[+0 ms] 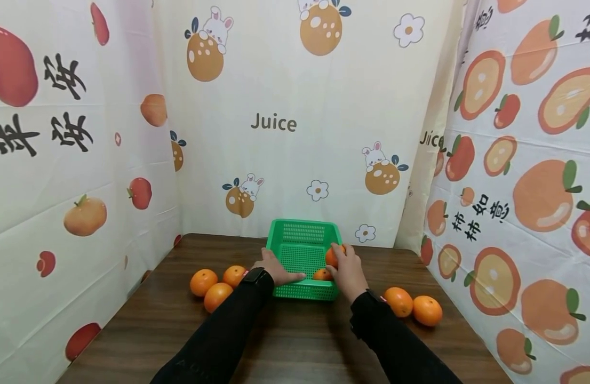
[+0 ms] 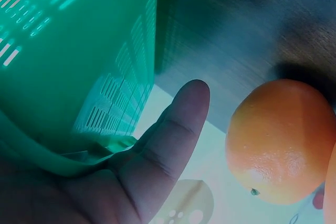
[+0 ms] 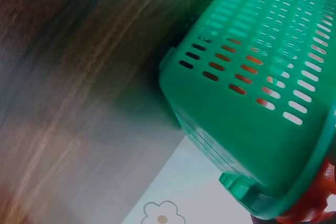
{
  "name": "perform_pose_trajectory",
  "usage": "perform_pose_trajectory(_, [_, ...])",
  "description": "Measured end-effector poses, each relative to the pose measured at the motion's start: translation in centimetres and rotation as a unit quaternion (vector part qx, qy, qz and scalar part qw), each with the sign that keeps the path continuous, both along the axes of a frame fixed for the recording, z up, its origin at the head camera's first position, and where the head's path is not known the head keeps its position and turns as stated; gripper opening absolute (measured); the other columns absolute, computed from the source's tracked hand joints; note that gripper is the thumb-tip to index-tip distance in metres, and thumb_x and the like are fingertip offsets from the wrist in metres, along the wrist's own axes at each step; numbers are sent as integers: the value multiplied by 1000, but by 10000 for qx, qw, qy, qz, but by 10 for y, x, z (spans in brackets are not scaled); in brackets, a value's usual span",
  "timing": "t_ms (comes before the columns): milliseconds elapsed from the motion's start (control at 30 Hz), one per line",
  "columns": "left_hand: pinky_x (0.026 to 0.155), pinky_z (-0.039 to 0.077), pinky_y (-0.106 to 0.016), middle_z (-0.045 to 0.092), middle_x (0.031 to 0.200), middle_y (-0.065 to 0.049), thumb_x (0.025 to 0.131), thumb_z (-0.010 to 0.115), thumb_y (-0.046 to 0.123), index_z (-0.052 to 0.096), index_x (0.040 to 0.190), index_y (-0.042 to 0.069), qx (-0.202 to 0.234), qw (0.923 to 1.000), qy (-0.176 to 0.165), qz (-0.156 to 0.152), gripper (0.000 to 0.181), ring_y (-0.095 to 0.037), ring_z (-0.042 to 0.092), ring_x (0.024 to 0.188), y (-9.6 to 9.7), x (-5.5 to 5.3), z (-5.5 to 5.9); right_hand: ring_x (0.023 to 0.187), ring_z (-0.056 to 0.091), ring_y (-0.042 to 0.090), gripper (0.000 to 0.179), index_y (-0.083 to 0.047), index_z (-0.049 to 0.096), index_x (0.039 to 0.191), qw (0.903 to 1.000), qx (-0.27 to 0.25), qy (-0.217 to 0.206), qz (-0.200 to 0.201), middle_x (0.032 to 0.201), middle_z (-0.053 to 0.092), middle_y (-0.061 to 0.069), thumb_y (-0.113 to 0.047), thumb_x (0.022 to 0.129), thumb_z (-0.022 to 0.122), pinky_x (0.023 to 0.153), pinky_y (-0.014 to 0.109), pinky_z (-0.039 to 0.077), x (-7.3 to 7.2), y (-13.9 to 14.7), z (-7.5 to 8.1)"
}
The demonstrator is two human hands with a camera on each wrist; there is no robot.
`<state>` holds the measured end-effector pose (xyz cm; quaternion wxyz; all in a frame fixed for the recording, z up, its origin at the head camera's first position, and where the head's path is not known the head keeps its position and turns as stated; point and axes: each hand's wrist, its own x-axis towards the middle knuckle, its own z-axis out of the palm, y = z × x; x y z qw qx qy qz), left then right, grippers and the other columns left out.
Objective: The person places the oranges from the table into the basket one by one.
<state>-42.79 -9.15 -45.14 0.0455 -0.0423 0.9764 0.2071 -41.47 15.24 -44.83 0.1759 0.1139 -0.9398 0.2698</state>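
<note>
A green plastic basket (image 1: 287, 291) stands on the table before both hands. My left hand (image 1: 274, 268) rests at its front left corner, thumb stretched along the front rim. In the left wrist view a straight finger (image 2: 176, 135) extends outside the basket wall. My right hand (image 1: 351, 272) holds an orange (image 1: 331, 258) with its fingers over it, at the right side of the basket. Below it another orange (image 1: 322, 274) lies inside, partly behind the front rim. The right wrist view shows the basket's slotted wall (image 3: 226, 108); the right hand is largely outside that view.
Several oranges (image 1: 218, 297) sit left of the basket by the left forearm. Two more oranges (image 1: 427, 311) lie to the right, close to the right sleeve. Printed cloths (image 1: 285, 176) enclose the brown wooden table (image 1: 295, 341) at the back and sides.
</note>
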Motion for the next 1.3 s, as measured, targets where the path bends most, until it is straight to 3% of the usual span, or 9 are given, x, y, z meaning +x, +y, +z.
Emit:
perform_pose_trajectory(167, [108, 53, -55, 9, 179, -21, 72, 64, 96, 11, 171, 3, 8, 10000, 2, -50, 146, -44, 58, 133, -1, -2, -1, 139, 48, 53, 69, -17, 46, 161, 9999, -48, 126, 90, 161, 38, 24, -22, 100, 77, 107, 63, 51, -7, 1, -5])
perform_pose_trajectory(300, [112, 50, -55, 8, 179, -21, 71, 61, 98, 11, 171, 3, -20, 10000, -48, -83, 147, -45, 52, 141, -1, 2, 2, 138, 49, 54, 68, -16, 48, 160, 9996, -5, 272, 70, 161, 39, 26, -21, 99, 78, 105, 63, 52, -12, -2, -8])
perform_pose_trajectory(533, [108, 52, -57, 28, 173, -25, 67, 69, 95, 5, 171, 4, 253, 9996, 8, 121, 153, -43, 57, 136, -1, -7, -5, 138, 48, 55, 64, -16, 47, 159, 9995, 118, 299, -24, 162, 37, 27, -19, 101, 74, 106, 63, 51, -20, -7, -5])
perform_pose_trajectory(767, [112, 50, -56, 12, 179, -21, 66, 66, 99, 8, 171, 4, 124, 9999, -30, 16, 153, -44, 52, 142, -2, -13, -9, 142, 45, 56, 66, -16, 45, 162, 9997, 243, 88, -29, 165, 34, 27, -20, 102, 74, 108, 63, 51, -25, -9, -3])
perform_pose_trajectory(1000, [113, 49, -55, 24, 175, -24, 65, 69, 97, 6, 171, 3, 191, 9997, 31, 169, 155, -43, 51, 144, 0, -7, -7, 143, 45, 54, 68, -17, 42, 163, 9987, 505, -81, -44, 166, 34, 25, -23, 103, 73, 107, 62, 52, -36, -10, 0])
perform_pose_trajectory(1233, [109, 53, -53, 13, 179, -20, 71, 63, 97, 11, 171, 3, -97, 9999, -29, 37, 147, -42, 58, 136, 3, -2, -2, 146, 41, 53, 68, -19, 43, 163, 9988, 440, -226, -4, 168, 33, 24, -19, 102, 74, 107, 63, 51, -45, -10, -2])
perform_pose_trajectory(1300, [108, 53, -53, 18, 177, -22, 71, 64, 96, 11, 171, 2, -77, 10000, -24, 51, 147, -42, 59, 135, 2, -3, -1, 148, 38, 52, 69, -20, 42, 163, 9986, 458, -267, 13, 169, 31, 23, -19, 102, 74, 108, 63, 51, -48, -11, -2])
